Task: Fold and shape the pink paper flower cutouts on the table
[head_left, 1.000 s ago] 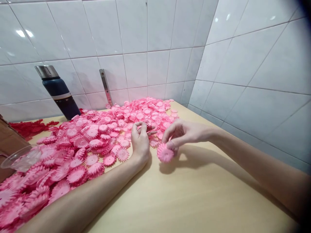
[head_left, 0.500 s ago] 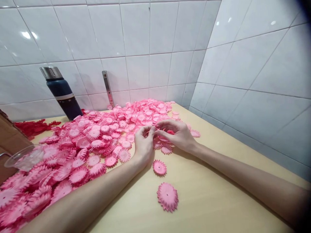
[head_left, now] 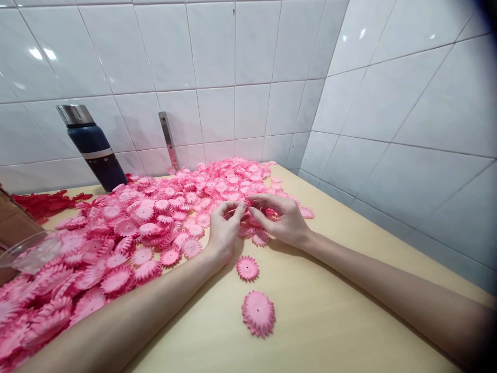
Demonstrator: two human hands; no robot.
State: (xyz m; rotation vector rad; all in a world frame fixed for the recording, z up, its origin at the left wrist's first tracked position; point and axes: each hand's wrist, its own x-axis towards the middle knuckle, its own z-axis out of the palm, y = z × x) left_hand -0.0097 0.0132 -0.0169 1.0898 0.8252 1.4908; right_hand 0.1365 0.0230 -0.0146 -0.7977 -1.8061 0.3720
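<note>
The left hand (head_left: 225,230) and the right hand (head_left: 289,223) are brought close together above the worktop of pale, wood-coloured board (head_left: 330,311), with the fingertips nearly meeting. On the left hand the thumb and forefinger are brought together at the tips; on the right hand the thumb and forefinger are curved towards them, with a gap seen behind the tips. A bit of deep pink is glimpsed between the two sets of fingertips (whether it is clamped there or belongs to the heap behind cannot be told).

Just below the left hand, on the bodyward side, a round pink disc with a toothed edge and a dark centre hole (head_left: 247,268) is laid flat. Further bodyward from both hands, a larger, thicker pink disc with a toothed rim (head_left: 258,312) is placed. Beyond the hands and leftward of the left hand, a broad heap of similar pink toothed discs (head_left: 143,211) is spread.

Well to the left of the left hand, past the heap, a dark blue bottle with a silver metal cap (head_left: 95,147) is stood; farther left, a pile of red pieces (head_left: 48,203) and a brown cardboard box (head_left: 17,220) are seen.
</note>
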